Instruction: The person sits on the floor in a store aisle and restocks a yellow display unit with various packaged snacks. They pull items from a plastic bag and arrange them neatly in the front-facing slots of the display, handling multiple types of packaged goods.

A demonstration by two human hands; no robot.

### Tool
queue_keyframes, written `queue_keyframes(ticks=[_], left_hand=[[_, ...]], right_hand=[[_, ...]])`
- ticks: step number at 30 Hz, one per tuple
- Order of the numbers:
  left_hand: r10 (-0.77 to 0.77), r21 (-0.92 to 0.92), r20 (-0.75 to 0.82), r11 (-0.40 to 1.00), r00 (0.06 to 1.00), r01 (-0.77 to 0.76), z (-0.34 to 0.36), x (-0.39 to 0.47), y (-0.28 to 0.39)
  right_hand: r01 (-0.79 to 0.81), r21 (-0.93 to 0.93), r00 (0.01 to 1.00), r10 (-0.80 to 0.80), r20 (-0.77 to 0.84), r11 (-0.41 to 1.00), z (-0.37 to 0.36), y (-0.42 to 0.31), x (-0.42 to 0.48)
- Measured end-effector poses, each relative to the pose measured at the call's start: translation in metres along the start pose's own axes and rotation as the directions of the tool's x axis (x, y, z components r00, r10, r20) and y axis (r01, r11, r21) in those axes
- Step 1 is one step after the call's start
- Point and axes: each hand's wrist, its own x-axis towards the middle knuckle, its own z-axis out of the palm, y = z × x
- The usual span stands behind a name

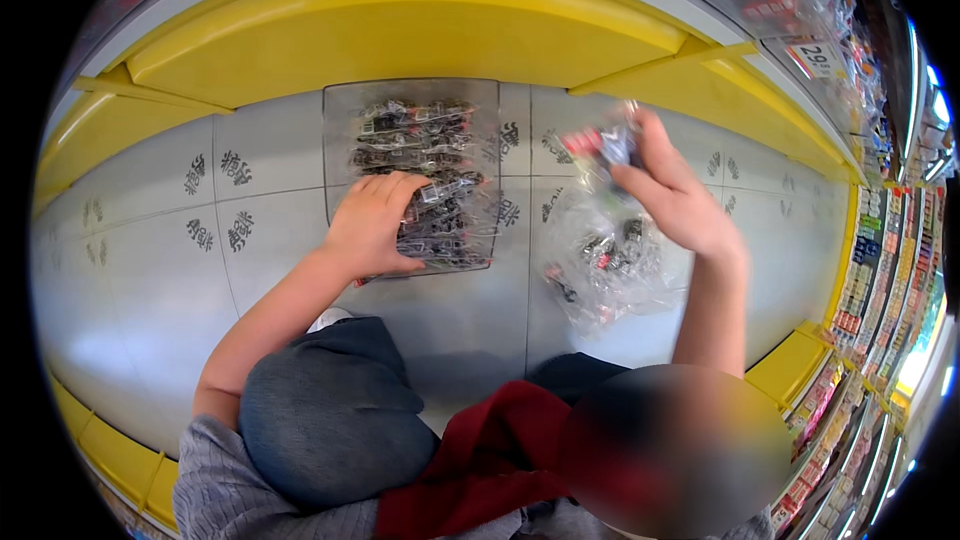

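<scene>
My left hand (pixel 375 225) lies over the near left side of a clear plastic bin (pixel 337 101), thumb and fingers spread wide against the packets there. Rows of small clear packets (pixel 420 139) with dark contents fill the bin. Up to the right, my right hand (pixel 671 187) grips a small clear packet (pixel 596 142) with a red part, blurred in the picture. Below that packet, a large crumpled clear plastic bag (pixel 622 262) rests on the floor. A few dark packets with red parts show through it.
A yellow shelf base (pixel 405 30) runs along the far side of the tiled floor (pixel 277 240), which bears dark printed marks. Stocked shelves (pixel 885 262) stand at the right. My bent knee (pixel 330 405) and a dark red cloth (pixel 487 450) are close below.
</scene>
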Motion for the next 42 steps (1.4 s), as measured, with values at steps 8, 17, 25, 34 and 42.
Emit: queue_keyframes(ticks=[8, 17, 25, 34, 42], left_hand=[[0.123, 0.268, -0.238, 0.962, 0.963, -0.056, 0.017, -0.016, -0.002], [0.153, 0.148, -0.206, 0.981, 0.966, -0.124, 0.003, 0.001, 0.005], [-0.037, 0.137, -0.12, 0.989, 0.992, 0.054, -0.012, 0.005, 0.024], [0.056, 0.235, -0.082, 0.971, 0.995, -0.036, -0.012, 0.01, 0.02], [-0.013, 0.225, -0.015, 0.974, 1.0, 0.017, -0.013, 0.01, 0.017]], right_hand=[[0.291, -0.324, 0.931, -0.344, -0.12, 0.9, 0.188, 0.028, 0.091], [0.113, -0.452, 0.992, -0.122, 0.007, 0.885, 0.179, 0.036, 0.072], [-0.799, -0.327, 0.589, 0.765, -0.261, 0.504, -0.008, 0.14, -0.02], [-0.869, -0.465, 0.484, 0.486, -0.728, 0.169, 0.045, 0.262, -0.049], [-0.214, -0.664, 0.742, 0.561, 0.366, 0.716, 0.0, 0.075, -0.025]])
